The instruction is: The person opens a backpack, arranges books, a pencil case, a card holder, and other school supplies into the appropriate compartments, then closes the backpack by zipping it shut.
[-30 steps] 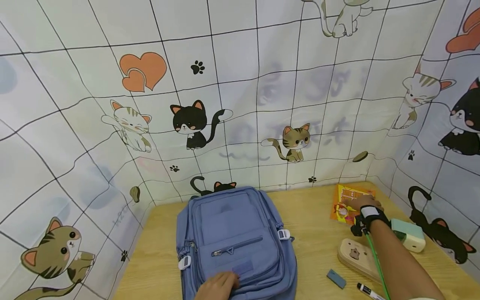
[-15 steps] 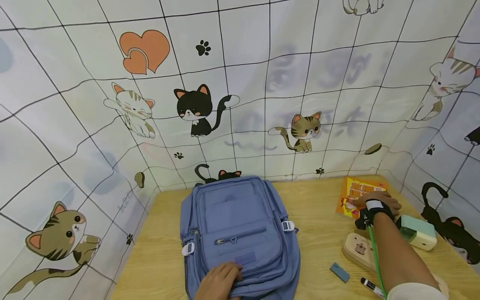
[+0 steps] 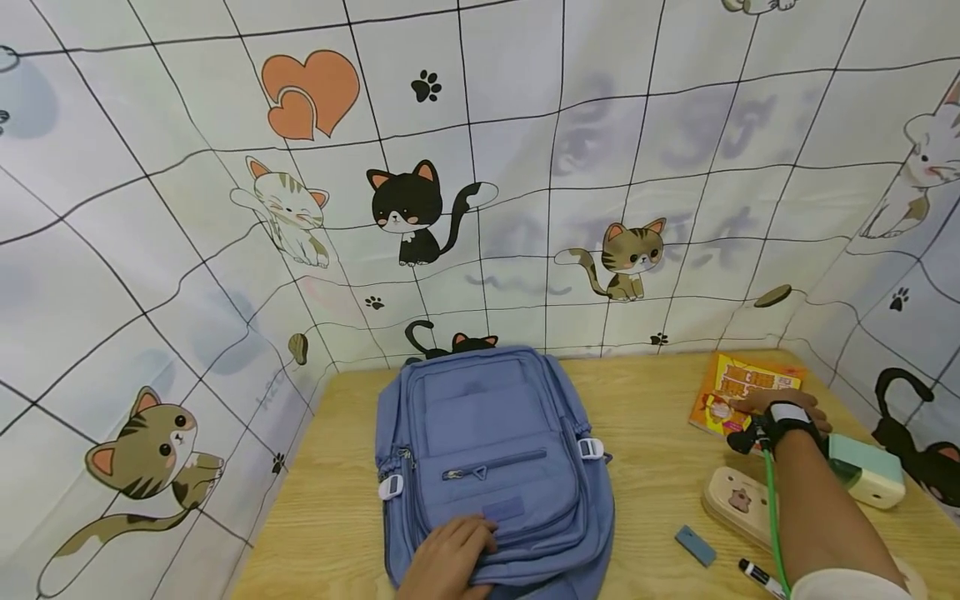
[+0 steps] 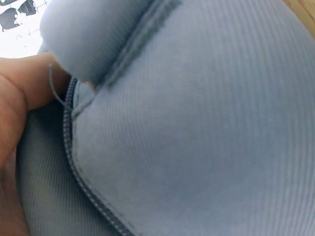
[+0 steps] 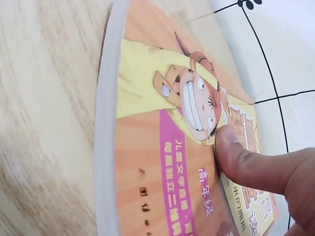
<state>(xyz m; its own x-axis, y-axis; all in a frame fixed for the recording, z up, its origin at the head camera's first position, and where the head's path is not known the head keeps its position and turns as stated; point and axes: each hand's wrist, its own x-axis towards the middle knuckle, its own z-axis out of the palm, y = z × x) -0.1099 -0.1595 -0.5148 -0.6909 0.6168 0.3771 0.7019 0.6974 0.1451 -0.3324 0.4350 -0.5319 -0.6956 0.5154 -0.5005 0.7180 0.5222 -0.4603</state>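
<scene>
A blue backpack point(image 3: 480, 417) lies on the table with its front pocket up. My left hand point(image 3: 447, 562) holds its lower front, fingers over the top and thumb at the lower edge. In the left wrist view, part of that hand goes behind a fold of fabric beside a dark zipper point(image 4: 83, 182). At the far right lies an orange and yellow book point(image 3: 757, 375). My right hand point(image 3: 783, 406) is on it, with fingers spread toward its right side. The right wrist view shows the thumb point(image 5: 251, 162) pressing on the cover; the other fingers are hidden there.
A mint and cream box-shaped item point(image 3: 870, 471) stands right of the right forearm. A beige case point(image 3: 738, 504) lies partly under that arm, near a small blue block point(image 3: 696, 546) and a black-and-white marker point(image 3: 761, 577). A cat-print curtain point(image 3: 525, 208) surrounds the table.
My right hand has shifted toward the book's right side, showing more of the cover. My left hand stays on the backpack. The head view has tilted down and turned slightly left.
</scene>
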